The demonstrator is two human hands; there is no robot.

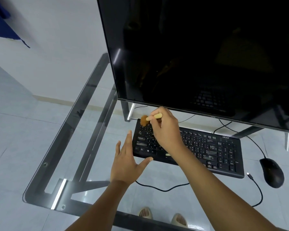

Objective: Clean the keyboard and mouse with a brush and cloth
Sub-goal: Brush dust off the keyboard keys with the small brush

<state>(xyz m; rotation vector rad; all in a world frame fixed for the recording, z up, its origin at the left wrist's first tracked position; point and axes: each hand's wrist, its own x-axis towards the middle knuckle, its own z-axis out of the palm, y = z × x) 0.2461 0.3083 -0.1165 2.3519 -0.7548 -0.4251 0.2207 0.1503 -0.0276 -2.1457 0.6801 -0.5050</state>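
A black keyboard (207, 147) lies on the glass desk below the monitor. My right hand (165, 129) is shut on a small brush (154, 116) with a pale wooden handle, and its brown bristles rest on the keyboard's far left corner. Spread flat, my left hand (128, 161) lies against the keyboard's left end with the thumb along the front edge. A black mouse (272, 172) sits to the right of the keyboard. No cloth is in view.
A large dark monitor (198, 55) looms over the back of the glass desk (60, 155). A loose black cable (165, 189) runs along the desk in front of the keyboard, ending in a plug near the mouse. My sandalled feet show through the glass.
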